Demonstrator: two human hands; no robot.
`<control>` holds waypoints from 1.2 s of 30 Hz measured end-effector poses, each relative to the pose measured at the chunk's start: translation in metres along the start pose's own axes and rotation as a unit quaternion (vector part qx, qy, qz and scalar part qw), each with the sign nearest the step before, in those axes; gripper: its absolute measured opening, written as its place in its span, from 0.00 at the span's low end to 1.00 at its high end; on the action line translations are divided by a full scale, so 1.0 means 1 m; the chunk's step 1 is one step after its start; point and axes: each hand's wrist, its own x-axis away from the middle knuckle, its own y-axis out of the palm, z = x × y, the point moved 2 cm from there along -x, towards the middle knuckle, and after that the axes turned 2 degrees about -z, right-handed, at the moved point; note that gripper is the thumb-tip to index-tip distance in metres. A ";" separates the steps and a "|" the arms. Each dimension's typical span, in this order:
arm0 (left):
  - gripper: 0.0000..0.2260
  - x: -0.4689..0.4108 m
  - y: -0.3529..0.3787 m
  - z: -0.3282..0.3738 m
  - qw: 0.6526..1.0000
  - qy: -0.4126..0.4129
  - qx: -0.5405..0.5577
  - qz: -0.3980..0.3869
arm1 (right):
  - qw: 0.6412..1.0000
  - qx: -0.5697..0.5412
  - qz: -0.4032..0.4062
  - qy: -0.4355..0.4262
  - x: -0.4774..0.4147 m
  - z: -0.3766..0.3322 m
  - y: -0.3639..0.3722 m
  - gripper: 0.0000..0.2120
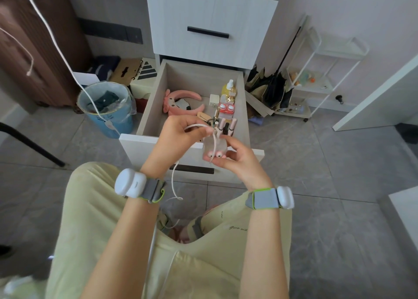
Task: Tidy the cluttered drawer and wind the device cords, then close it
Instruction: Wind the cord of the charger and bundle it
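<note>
- The drawer (148, 108) is pulled out toward the person, with its near front panel under both hands.
- The left hand (178, 132) pinches the white cord (196, 126), which loops above the drawer's near edge and trails down to the lap.
- The right hand (241, 161) has its fingers curled round a small device (214, 150) with cartoon eyes.
- A blue bin (106, 113) crowds the drawer's left wall, and a dark umbrella (271, 88) lies at its right.
- Script on the trousers (237, 227) is only partly legible.

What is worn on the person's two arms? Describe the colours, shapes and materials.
Both forearms are bare, without sleeves. Behind the left hand, a grey fabric wrist strap edged in lime green carries a rounded white plastic pod. Behind the right hand sits a matching grey strap and white pod.
</note>
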 end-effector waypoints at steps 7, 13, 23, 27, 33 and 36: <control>0.02 0.001 0.001 -0.001 0.988 -0.039 0.147 0.036 | 0.991 -0.116 -0.067 -0.024 -0.001 -0.009 0.010 0.21; 0.08 0.000 0.004 -0.008 0.972 -0.097 0.211 0.019 | 0.956 -0.276 -0.082 -0.057 -0.003 -0.016 0.022 0.29; 0.08 -0.003 0.007 -0.013 0.970 -0.123 0.208 0.007 | 0.921 -0.383 -0.011 -0.061 -0.006 -0.029 0.034 0.27; 0.08 -0.003 0.003 -0.013 0.980 -0.132 0.148 0.003 | 0.909 -0.408 0.061 -0.067 -0.007 -0.034 0.034 0.20; 0.05 0.000 0.006 -0.020 0.989 -0.145 -0.034 -0.011 | 0.941 -0.270 0.198 -0.040 -0.007 -0.019 0.021 0.17; 0.09 0.000 0.003 -0.020 0.982 -0.165 -0.082 -0.050 | 0.928 -0.270 0.255 -0.029 -0.005 -0.012 0.007 0.22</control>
